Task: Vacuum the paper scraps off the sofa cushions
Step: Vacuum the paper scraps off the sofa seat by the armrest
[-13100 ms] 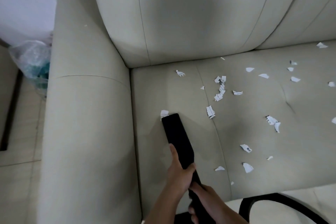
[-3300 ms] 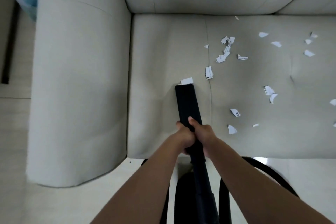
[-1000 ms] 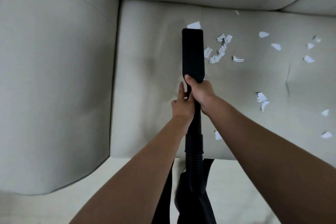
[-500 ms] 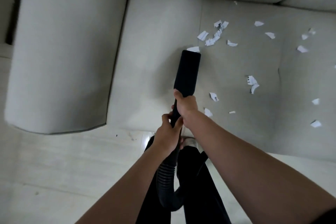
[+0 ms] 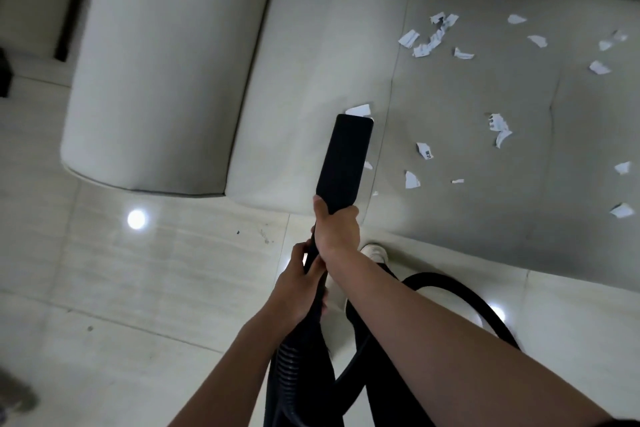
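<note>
A flat black vacuum nozzle [image 5: 347, 159] lies on the beige sofa seat cushion [image 5: 311, 62], its tip touching a white paper scrap [image 5: 359, 110]. My right hand [image 5: 337, 227] grips the nozzle's base at the cushion's front edge. My left hand [image 5: 299, 291] holds the black tube just below it. Several white paper scraps are scattered over the cushion to the right, with a cluster [image 5: 429, 38] near the back and single pieces [image 5: 425, 150] closer to the nozzle.
The sofa's wide armrest [image 5: 162, 62] stands to the left of the nozzle. The ribbed black hose [image 5: 460, 291] loops over the pale tiled floor [image 5: 138, 288] behind my arms. A shoe [image 5: 375, 251] shows at the sofa's front edge.
The nozzle has slid back toward the front edge of the cushion, with the scrap still at its tip. My view has pulled back and now takes in more floor.
</note>
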